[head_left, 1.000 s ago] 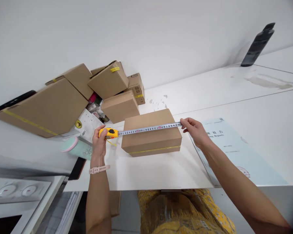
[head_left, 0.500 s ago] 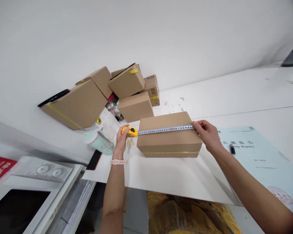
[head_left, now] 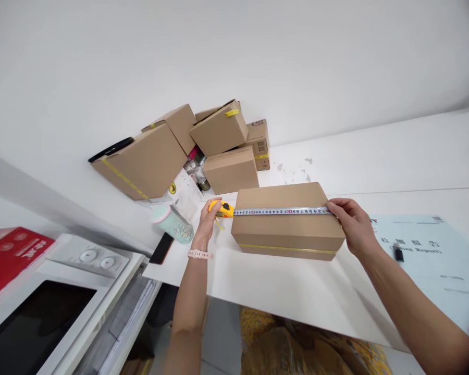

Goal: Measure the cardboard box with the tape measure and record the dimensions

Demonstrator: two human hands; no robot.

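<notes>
A closed brown cardboard box (head_left: 285, 229) with a yellow strip along its front lies on the white table. My left hand (head_left: 208, 221) is wrapped round the yellow case of a tape measure (head_left: 222, 209), just off the box's left end. The silver blade stretches across the box top, numbers facing up. At the box's right edge, my right hand (head_left: 349, 221) pinches the free end of the blade between thumb and fingers. A pink band (head_left: 200, 254) sits on my left wrist.
Several cardboard boxes (head_left: 231, 169) are stacked against the wall. A mint tumbler (head_left: 175, 224) lies tilted near a dark flat object (head_left: 162, 248) on the left. A light-blue printed sheet (head_left: 418, 265) carries a small black object (head_left: 397, 253). A microwave (head_left: 42, 312) stands lower left.
The view has shifted, so everything appears farther right. Both hands keep their hold on the tape measure, and the blade still lies across the box top.
</notes>
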